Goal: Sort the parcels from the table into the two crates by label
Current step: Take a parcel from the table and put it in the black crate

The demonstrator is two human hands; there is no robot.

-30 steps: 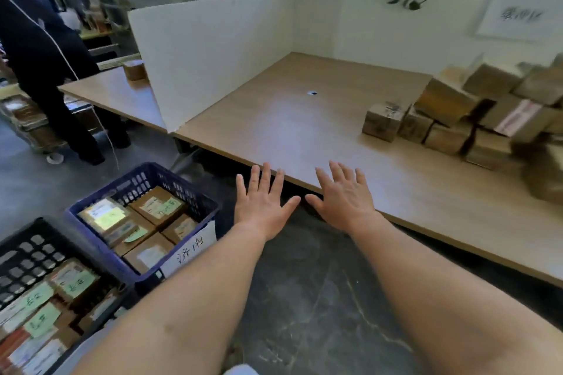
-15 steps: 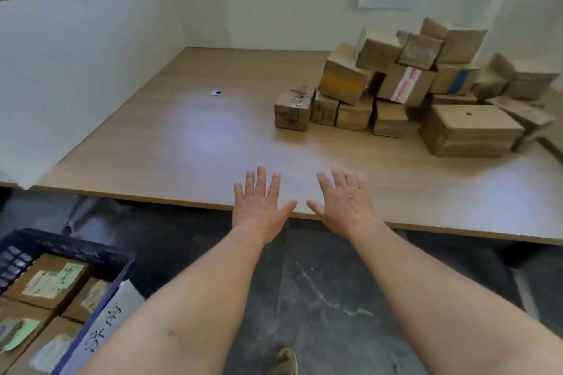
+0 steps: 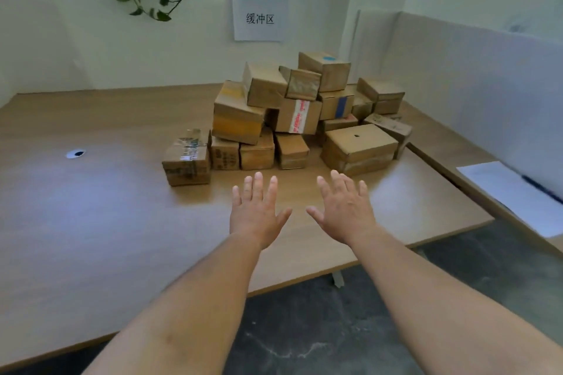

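Mid-frame, left grip point(image 3: 259, 213) and right grip point(image 3: 344, 210) hover spread over one surface point(image 3: 106, 207); about fifteen parcels point(image 3: 237, 114) heaped above.

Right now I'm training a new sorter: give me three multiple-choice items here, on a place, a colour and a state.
1. The parcel with the blue spot sits: A on top of the pile; B on the floor; C alone, apart from the rest.
2. The big tilted parcel at the pile's left has bands of: A green; B yellow; C black.
3. The left hand and right hand are: A gripping one parcel; B clenched; C open, holding nothing.
Answers: 1 A, it is the highest box; 2 B, yellow crosses its top and front; 3 C, fingers spread above the table.
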